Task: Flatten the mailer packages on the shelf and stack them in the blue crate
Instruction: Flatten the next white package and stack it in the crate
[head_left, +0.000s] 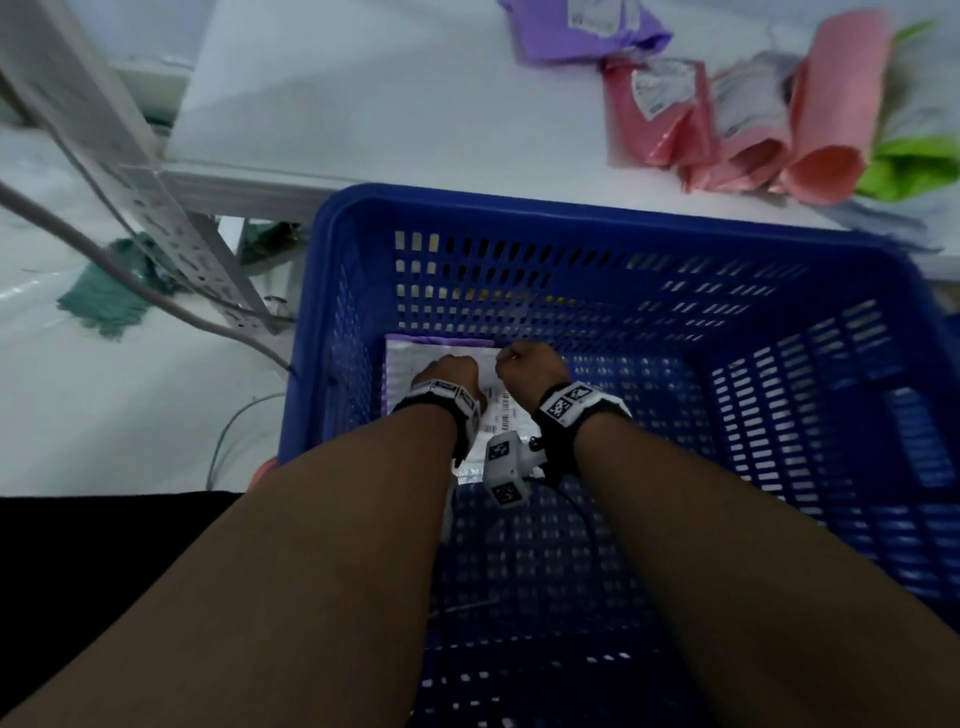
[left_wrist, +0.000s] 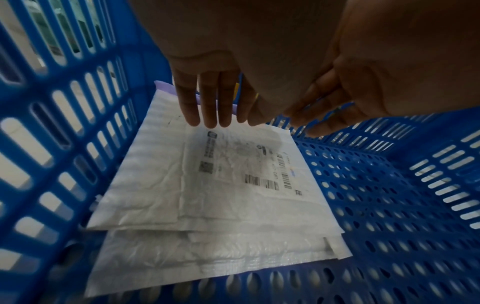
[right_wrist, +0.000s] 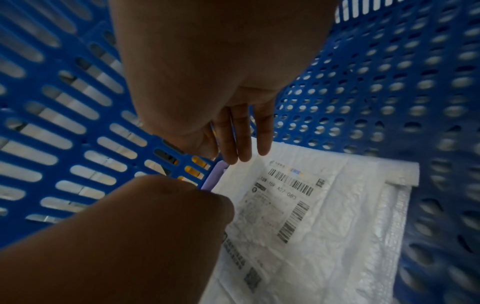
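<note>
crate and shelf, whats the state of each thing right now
blue crate: holds a short stack in its far left corner
white mailer: flat, on top, label up
purple mailer: beneath, only its edge showing
left hand: fingers straight, over the white mailer
right hand: fingers straight, at the mailer's far edge
pink mailers: on the shelf, rolled, not flattened

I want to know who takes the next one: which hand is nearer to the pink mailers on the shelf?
Right. The right hand is below-left of the pink mailers; the left hand is farther left.
</note>
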